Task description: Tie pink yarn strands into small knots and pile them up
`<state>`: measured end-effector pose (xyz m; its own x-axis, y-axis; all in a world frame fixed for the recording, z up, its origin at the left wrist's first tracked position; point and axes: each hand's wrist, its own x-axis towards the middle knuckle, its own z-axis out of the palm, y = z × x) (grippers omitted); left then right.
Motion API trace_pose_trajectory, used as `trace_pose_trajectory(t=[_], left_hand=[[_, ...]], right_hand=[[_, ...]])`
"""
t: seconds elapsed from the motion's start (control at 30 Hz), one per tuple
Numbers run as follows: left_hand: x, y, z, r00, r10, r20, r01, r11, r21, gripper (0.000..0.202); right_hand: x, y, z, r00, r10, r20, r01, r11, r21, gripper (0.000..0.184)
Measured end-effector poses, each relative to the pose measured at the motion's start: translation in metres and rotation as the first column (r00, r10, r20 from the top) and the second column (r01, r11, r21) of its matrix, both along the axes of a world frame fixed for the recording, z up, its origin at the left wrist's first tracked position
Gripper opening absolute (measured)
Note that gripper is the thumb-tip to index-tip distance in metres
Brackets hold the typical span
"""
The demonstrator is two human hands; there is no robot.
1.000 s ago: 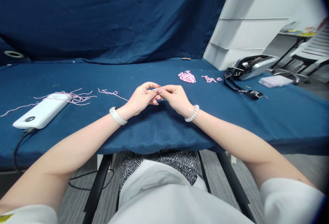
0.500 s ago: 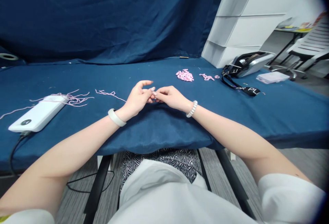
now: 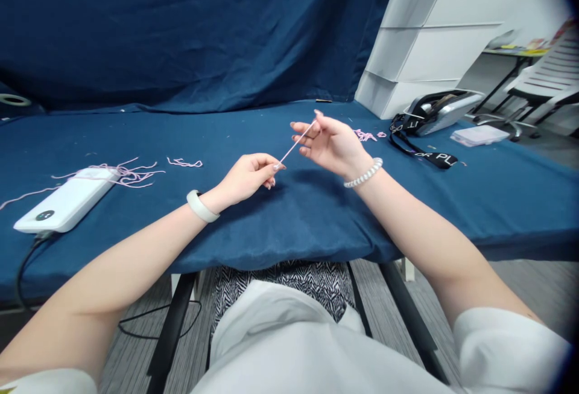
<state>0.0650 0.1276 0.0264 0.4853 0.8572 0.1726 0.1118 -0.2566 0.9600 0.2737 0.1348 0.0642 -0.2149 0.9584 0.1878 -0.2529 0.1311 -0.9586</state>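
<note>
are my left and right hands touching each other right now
Apart. The head view shows a gap between the left hand and the right hand, spanned by a straight pink strand.

a thin, pale pink string (image 3: 296,143) stretches straight and slantwise between the left grip (image 3: 248,178) and right grip (image 3: 340,148).

The left hand (image 3: 248,177) pinches low, thumb to forefinger. The right hand (image 3: 339,146) hangs higher — palm showing, thumb and forefinger pinched.

the black strap (image 3: 438,158) at right seemingly reads "or pl" in white.
</note>
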Motion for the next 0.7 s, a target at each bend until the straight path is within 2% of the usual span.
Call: trace_pose_trajectory(t=[0.1, 0.2, 0.3, 0.4, 0.47, 0.53, 0.63, 0.7], left_hand=[[0.0, -0.003, 0.0, 0.995, -0.029, -0.1, 0.034, 0.998, 0.055, 0.023], [-0.002, -0.003, 0.004, 0.991, -0.003, -0.133, 0.014, 0.997, 0.081, 0.024], [-0.007, 0.003, 0.01, 0.99, 0.114, -0.078, -0.107, 0.989, 0.098, 0.031], [-0.015, 0.013, 0.015, 0.964, 0.249, 0.097, -0.26, 0.958, 0.125, 0.038], [-0.019, 0.018, 0.018, 0.938, 0.273, 0.215, -0.304, 0.944, 0.127, 0.038], [-0.02, 0.018, 0.022, 0.922, 0.242, 0.302, -0.286, 0.952, 0.109, 0.038], [-0.02, 0.01, 0.028, 0.918, 0.189, 0.35, -0.221, 0.974, 0.054, 0.043], [-0.019, 0.003, 0.033, 0.918, 0.185, 0.349, -0.2, 0.98, 0.008, 0.047]], right_hand=[[0.011, 0.001, 0.007, 0.99, -0.125, 0.06, 0.118, 0.987, 0.106, 0.051], [0.02, 0.007, 0.008, 0.982, -0.186, 0.037, 0.179, 0.973, 0.147, 0.051], [0.031, 0.015, 0.005, 0.976, -0.217, -0.004, 0.215, 0.967, 0.134, 0.05], [0.038, 0.023, -0.001, 0.972, -0.233, -0.039, 0.235, 0.968, 0.087, 0.047], [0.039, 0.026, -0.006, 0.973, -0.22, -0.074, 0.221, 0.975, 0.015, 0.044], [0.036, 0.027, -0.011, 0.975, -0.185, -0.121, 0.175, 0.981, -0.088, 0.041], [0.026, 0.025, -0.018, 0.98, -0.108, -0.166, 0.073, 0.976, -0.208, 0.037], [0.019, 0.021, -0.023, 0.988, -0.042, -0.151, 0.007, 0.975, -0.222, 0.037]])
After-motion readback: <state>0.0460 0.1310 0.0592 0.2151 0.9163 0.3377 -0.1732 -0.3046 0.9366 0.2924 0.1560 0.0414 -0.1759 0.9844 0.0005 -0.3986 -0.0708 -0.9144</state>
